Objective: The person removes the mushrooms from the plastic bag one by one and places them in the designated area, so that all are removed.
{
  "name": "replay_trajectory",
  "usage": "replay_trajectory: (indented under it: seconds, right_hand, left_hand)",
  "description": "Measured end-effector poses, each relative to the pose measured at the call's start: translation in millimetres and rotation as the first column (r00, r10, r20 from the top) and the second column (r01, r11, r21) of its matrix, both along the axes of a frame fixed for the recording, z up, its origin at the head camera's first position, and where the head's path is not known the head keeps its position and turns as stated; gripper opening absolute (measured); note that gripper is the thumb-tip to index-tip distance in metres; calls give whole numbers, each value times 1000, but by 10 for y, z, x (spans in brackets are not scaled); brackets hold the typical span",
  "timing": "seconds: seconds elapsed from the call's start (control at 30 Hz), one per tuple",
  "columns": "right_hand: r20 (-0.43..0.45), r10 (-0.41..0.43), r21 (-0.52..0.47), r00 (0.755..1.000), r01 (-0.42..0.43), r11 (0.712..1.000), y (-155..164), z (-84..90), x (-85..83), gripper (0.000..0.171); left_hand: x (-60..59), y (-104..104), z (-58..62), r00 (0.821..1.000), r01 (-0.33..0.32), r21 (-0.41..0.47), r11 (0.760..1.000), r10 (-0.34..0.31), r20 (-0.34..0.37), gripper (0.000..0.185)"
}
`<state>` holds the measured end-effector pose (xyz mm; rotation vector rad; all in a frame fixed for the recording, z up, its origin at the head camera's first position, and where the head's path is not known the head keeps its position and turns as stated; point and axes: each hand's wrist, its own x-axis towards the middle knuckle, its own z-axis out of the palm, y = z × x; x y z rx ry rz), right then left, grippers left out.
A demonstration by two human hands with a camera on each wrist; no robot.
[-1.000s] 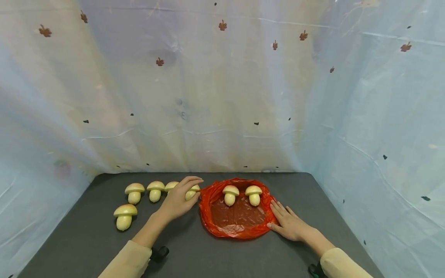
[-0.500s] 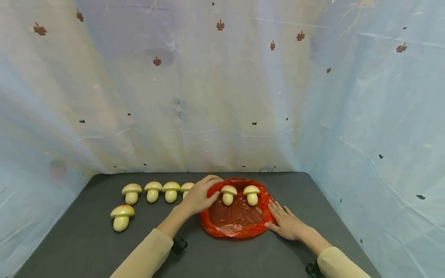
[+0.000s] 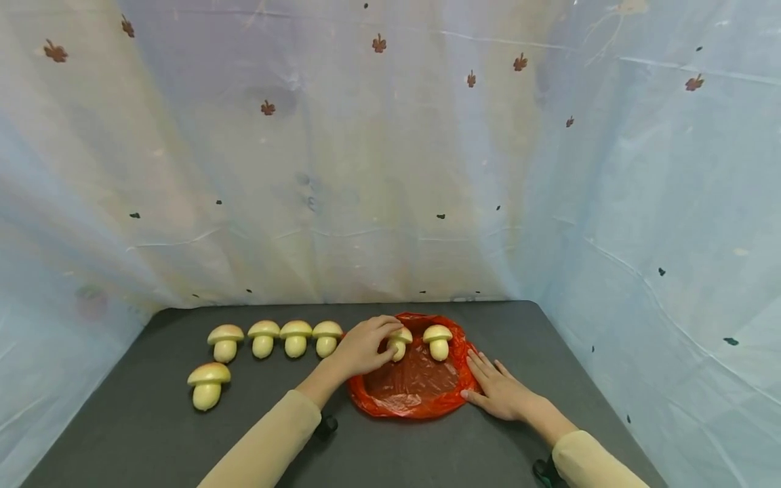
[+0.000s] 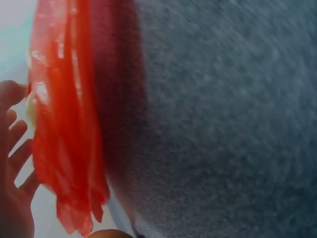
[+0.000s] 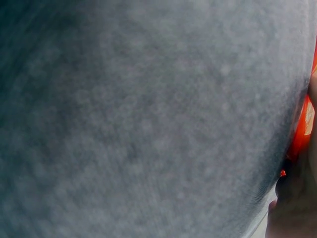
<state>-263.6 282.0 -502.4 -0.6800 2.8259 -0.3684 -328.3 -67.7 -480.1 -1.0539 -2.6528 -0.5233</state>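
Note:
A red plastic bag (image 3: 421, 409) lies with its mouth spread wide, two toy mushrooms with tan caps and pale stems inside. My left hand (image 3: 365, 347) reaches over the bag's left rim, its fingers around the left side of the nearer mushroom (image 3: 402, 335): fingertips at the cap, thumb at the stem. The left wrist view shows those fingers spread beside the bag's red side (image 4: 67, 119). To the right inside the bag is the second mushroom (image 3: 437, 341). My right hand (image 3: 502, 394) rests with straight fingers on the bag's right rim.
Several more mushrooms stand left of the bag: a row along the back, with one mushroom (image 3: 327, 337) closest to the bag, and another mushroom (image 3: 208, 385) nearer the front. Behind the dark grey table (image 3: 390, 454) hangs a pale curtain (image 3: 342, 149).
My left hand has moved right, from beside the row of mushrooms, over the bag's rim to the left mushroom inside. The right hand stays on the rim. The view has shifted slightly.

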Motion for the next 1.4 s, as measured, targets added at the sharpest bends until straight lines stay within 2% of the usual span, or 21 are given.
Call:
replay_trajectory:
  seconds: [0.13,0.3,0.53,0.87,1.4]
  right_hand:
    - [-10,1,-4,1000,-1,1000,-1,-10,-10,84]
    - [-6,-8,-5,1000,8,1000,-4,-22,-16,86]
    - [15,-14,-16,1000,15,1000,-4,-26,-8,87]
    - [4,-7,-29,1000,7,1000,1,-33,-4,89]
    - [6,-30,-4,1000,30,1000,4,-73,-28,89]
  left_hand:
    - [-26,24,-38,999,-17,-99,995,14,-34,55]
    - [-46,37,-78,998,-19,-138,990,10,-61,62]
    - [-61,53,-96,999,6,-90,996,-11,-52,66]
    - [-150,90,-188,998,-6,-38,999,3,-63,65]
    - [-100,77,-170,999,-9,-17,1000,8,-54,62]
